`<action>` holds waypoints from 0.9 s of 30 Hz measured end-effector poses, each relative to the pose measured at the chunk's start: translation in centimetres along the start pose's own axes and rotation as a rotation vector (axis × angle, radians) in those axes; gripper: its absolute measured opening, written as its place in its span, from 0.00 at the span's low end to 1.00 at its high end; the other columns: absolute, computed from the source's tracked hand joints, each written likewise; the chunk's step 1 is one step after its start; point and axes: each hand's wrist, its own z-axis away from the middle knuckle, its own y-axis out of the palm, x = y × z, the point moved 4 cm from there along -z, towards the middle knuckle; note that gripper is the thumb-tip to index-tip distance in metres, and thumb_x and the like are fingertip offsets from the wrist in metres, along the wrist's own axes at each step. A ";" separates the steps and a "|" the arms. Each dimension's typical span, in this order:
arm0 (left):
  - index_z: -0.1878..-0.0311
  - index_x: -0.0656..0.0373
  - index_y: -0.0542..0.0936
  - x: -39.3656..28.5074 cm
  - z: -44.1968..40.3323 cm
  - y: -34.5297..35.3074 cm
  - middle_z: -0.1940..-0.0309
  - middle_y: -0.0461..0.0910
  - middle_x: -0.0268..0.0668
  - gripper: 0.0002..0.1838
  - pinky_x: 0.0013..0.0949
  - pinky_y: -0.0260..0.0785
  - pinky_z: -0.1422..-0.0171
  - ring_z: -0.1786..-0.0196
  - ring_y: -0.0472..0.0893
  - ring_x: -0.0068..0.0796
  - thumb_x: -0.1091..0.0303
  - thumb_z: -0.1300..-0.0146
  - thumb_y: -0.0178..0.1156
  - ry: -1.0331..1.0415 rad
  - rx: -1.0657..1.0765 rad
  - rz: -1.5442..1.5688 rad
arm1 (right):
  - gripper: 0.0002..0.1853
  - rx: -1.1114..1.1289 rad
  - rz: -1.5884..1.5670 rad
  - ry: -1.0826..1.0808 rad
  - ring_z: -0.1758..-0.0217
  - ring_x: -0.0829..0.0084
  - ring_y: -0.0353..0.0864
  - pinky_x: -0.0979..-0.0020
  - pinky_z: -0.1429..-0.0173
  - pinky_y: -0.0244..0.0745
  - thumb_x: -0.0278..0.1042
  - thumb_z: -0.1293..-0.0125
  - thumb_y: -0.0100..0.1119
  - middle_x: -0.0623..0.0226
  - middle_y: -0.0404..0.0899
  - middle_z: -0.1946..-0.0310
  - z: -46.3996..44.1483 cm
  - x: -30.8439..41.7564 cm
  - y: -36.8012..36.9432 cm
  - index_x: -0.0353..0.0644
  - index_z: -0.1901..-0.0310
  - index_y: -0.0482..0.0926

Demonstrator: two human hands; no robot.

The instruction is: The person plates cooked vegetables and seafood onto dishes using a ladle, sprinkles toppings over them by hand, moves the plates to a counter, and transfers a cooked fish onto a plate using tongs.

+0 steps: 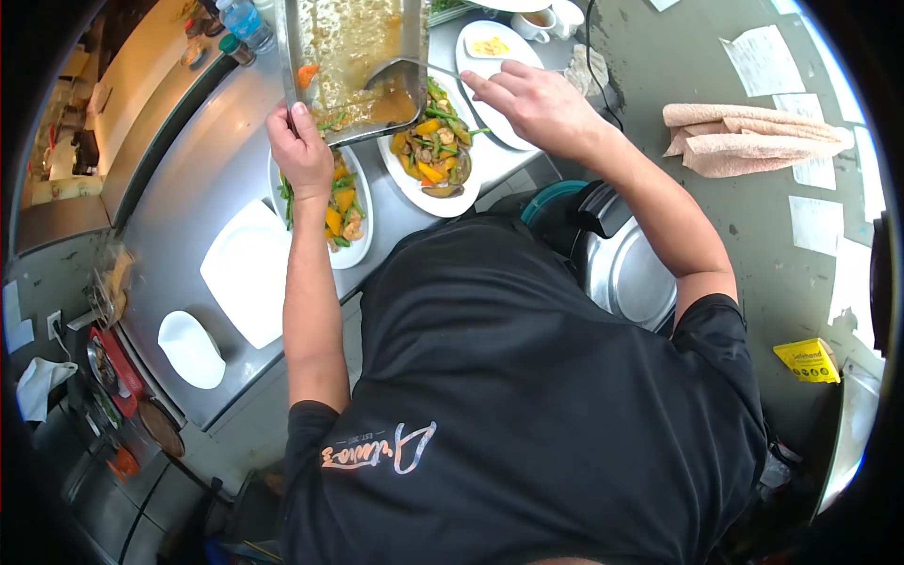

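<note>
My left hand (303,149) grips the near-left corner of a metal tray (423,56), its thumb over the rim. Brown sauce and a few vegetable bits lie in the tray, which is held above two oval plates. In my right hand (532,102) is the handle of a metal spoon (414,62); its bowl dips into the sauce at the tray's right side. Stir-fried vegetables cover the right oval plate (391,174), just below the tray. The left oval plate (363,247), also with vegetables, is partly hidden by my left forearm.
Two white dishes (247,273) (191,350) stand at the counter's left. A white plate (513,118) with a small dish (490,40) lies beyond my right hand. Bottles (243,24) stand back left; a lidded pot (629,273) is right of my body.
</note>
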 end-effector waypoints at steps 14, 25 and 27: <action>0.56 0.64 0.71 -3.8 3.1 0.4 0.49 0.78 0.51 0.07 0.39 0.73 0.52 0.57 0.80 0.45 0.69 0.26 0.56 0.190 0.110 -0.044 | 0.32 0.133 0.041 -0.041 0.60 0.68 0.75 0.68 0.55 0.77 0.28 0.42 0.57 0.67 0.75 0.65 4.6 3.4 -2.7 0.31 0.33 0.70; 0.56 0.64 0.72 -4.6 0.7 1.9 0.50 0.79 0.48 0.06 0.39 0.74 0.56 0.59 0.80 0.44 0.71 0.27 0.57 0.319 0.073 -0.046 | 0.28 0.097 0.156 -0.091 0.60 0.70 0.76 0.70 0.56 0.78 0.28 0.43 0.59 0.69 0.75 0.68 3.9 3.0 -4.1 0.29 0.38 0.74; 0.55 0.64 0.72 -4.8 -0.7 2.2 0.50 0.79 0.47 0.07 0.38 0.74 0.56 0.60 0.80 0.44 0.71 0.27 0.57 0.349 0.053 -0.025 | 0.32 0.100 0.159 -0.060 0.60 0.70 0.76 0.68 0.56 0.77 0.29 0.41 0.59 0.68 0.76 0.65 3.7 2.2 -4.5 0.33 0.33 0.71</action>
